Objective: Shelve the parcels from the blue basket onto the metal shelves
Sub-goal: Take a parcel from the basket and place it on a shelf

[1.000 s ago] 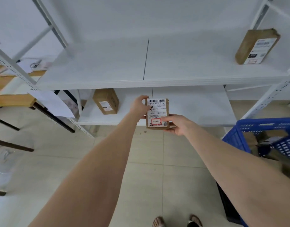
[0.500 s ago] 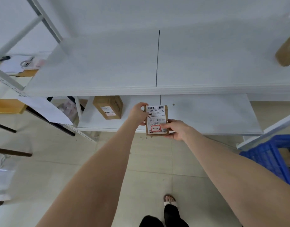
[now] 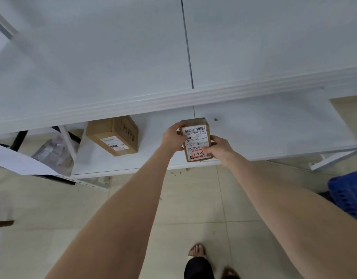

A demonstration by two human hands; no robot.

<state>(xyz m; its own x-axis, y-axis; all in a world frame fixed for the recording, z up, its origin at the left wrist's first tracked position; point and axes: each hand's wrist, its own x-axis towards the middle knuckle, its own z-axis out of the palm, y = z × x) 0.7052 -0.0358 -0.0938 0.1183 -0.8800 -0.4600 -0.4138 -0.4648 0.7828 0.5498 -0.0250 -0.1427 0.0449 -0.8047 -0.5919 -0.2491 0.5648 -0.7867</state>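
Lower shelf (image 3: 274, 133) now looms closer; person has stepped in over last second. Basket (image 3: 348, 196) has slid right of shelf, only corner showing. Brown box (image 3: 113, 135) lies on shelf, left part. Parcel (image 3: 196, 139), earlier out over floor short of shelf's front edge, now over shelf just inside that edge, label facing camera; contact with shelf unclear. Left hand (image 3: 172, 136) grips parcel's left side; right hand (image 3: 221, 148) pinches its lower right corner. Set-down looks imminent; release not yet done.

Parcel storeroom: metal shelves (image 3: 133, 101), labelled parcels (image 3: 113, 135).
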